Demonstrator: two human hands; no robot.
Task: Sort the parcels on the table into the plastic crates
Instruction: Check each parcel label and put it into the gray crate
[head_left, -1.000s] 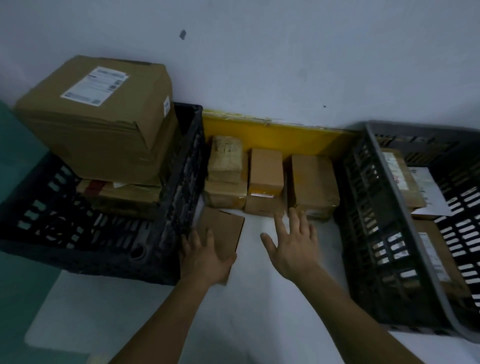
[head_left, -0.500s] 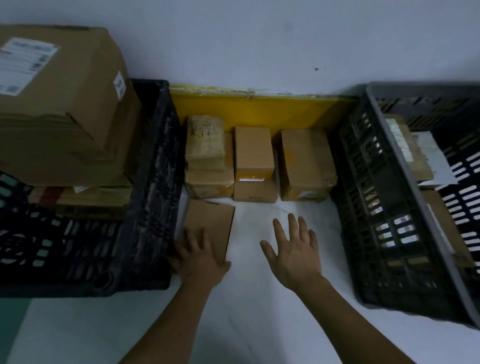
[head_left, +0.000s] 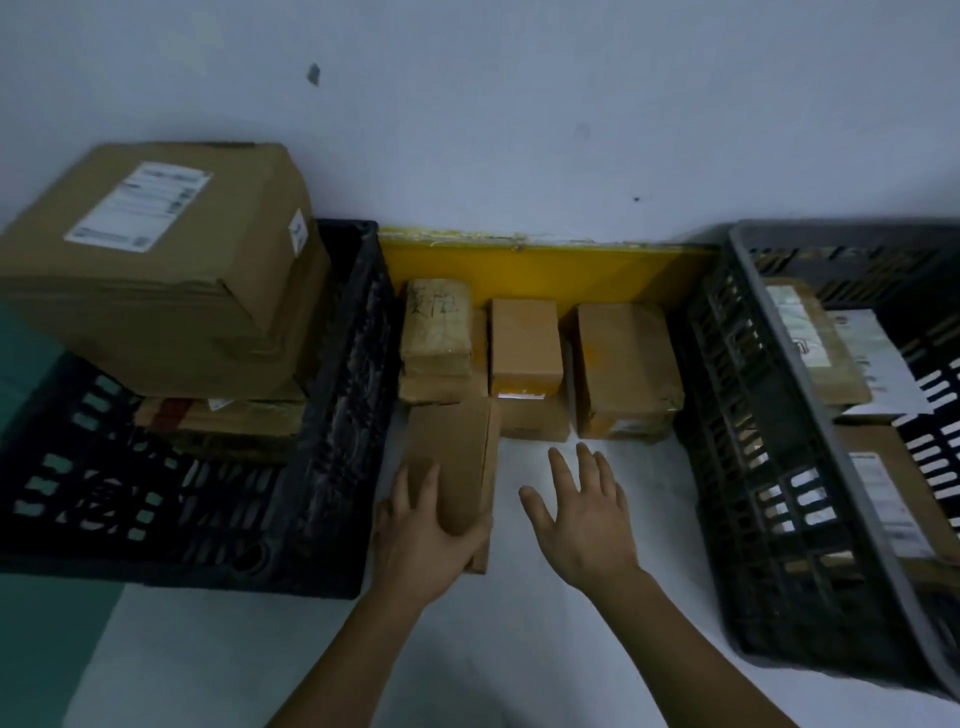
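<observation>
My left hand (head_left: 423, 530) grips the near end of a flat brown parcel (head_left: 457, 457), thumb round its right edge, and the parcel is tipped up off the white table (head_left: 519, 649). My right hand (head_left: 587, 512) hovers open with spread fingers just in front of a row of small brown parcels (head_left: 524, 345) by the yellow board. A black crate (head_left: 332, 415) on the left holds a large labelled box (head_left: 156, 270) on flatter parcels. A grey crate (head_left: 753, 441) on the right holds several labelled parcels (head_left: 815, 348).
A yellow board (head_left: 545, 270) stands against the pale wall behind the small parcels. The two crates hem in a narrow strip of table between them. A teal floor (head_left: 47, 649) shows past the table's left edge.
My left hand has gone from lying on the flat parcel to gripping its near end, and the parcel has lifted and tilted. My right hand stays open near the same spot.
</observation>
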